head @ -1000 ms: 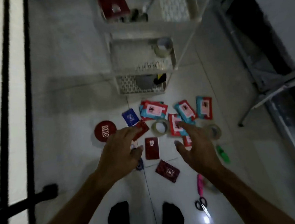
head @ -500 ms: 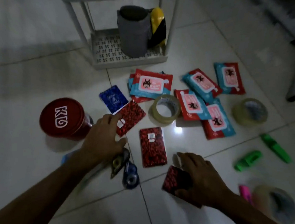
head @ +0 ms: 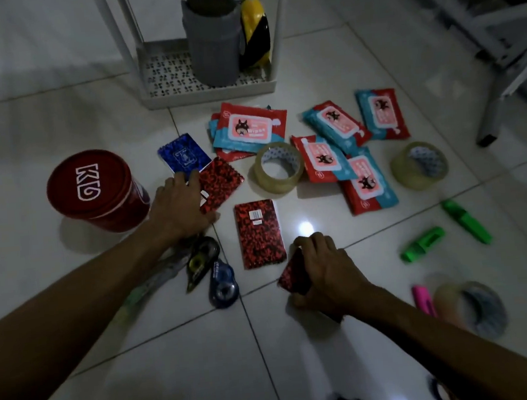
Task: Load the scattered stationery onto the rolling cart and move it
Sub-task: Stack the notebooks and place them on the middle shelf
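Fingers (head: 188,177) of the left hand (head: 179,206) lie flat and slightly spread on a glossy red speckled notebook (head: 221,184), tips reaching a blue one (head: 183,154). Left of it stands a round red tin (head: 92,189). Right hand (head: 323,272) fingers curl round another red notebook (head: 295,276), now tilted up off the glossy floor tiles (head: 61,127) where half a second ago it lay flatter. Clear tape rolls (head: 278,167), soft wipe packs (head: 250,128) and green highlighters (head: 421,244) lie scattered before the perforated white cart (head: 167,71).
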